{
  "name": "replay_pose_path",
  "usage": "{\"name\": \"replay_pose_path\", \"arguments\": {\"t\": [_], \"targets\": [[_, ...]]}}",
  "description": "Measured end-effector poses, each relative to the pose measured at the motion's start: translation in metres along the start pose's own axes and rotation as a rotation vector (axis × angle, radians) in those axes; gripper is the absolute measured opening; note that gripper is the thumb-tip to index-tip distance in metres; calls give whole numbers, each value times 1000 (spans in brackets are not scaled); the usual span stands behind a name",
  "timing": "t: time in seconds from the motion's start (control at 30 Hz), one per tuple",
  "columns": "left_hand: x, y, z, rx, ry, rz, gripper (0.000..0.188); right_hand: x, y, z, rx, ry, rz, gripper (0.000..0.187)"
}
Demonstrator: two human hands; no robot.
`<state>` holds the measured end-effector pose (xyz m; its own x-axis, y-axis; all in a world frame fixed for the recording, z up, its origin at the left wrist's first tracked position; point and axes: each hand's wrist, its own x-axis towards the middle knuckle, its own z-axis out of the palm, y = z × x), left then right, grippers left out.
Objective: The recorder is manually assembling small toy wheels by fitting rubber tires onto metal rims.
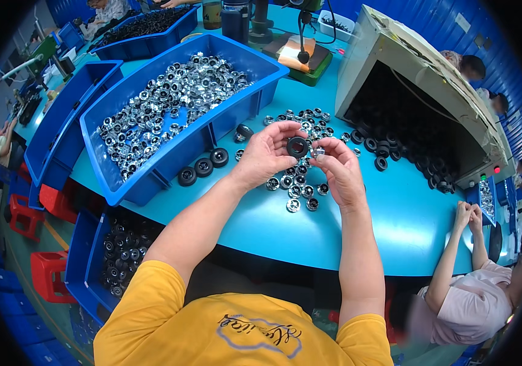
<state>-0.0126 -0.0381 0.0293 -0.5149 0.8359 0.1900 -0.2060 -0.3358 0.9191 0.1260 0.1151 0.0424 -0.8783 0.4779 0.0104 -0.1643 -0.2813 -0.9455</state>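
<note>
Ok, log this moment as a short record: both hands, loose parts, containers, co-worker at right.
left hand: holds a black ring upright
right hand: fingertips on a small silver hub, beside the ring
loose on table: silver hubs under and around the hands
finished-looking wheels: three in a row beside the blue bin
blue bin: many silver hubs
pale box: open-fronted, black rings spilling out
co-worker: pale shirt, hands together
</note>
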Motion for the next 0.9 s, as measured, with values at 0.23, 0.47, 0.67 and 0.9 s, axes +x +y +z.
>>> {"name": "replay_pose_path", "arguments": {"t": [0.23, 0.47, 0.67, 0.9], "targets": [[-1, -2, 1, 54, 2, -13, 71, 0, 5, 2, -313, -11, -58, 32], [0, -4, -2, 50, 2, 6, 72, 3, 16, 1, -550, 7, -225, 34], [0, -5, -6, -83, -12, -31, 68, 1, 14, 5, -446, 17, -184, 31], [4, -10, -11, -373, -122, -62, 53, -2, 9, 5, -422, 16, -131, 32]]}}
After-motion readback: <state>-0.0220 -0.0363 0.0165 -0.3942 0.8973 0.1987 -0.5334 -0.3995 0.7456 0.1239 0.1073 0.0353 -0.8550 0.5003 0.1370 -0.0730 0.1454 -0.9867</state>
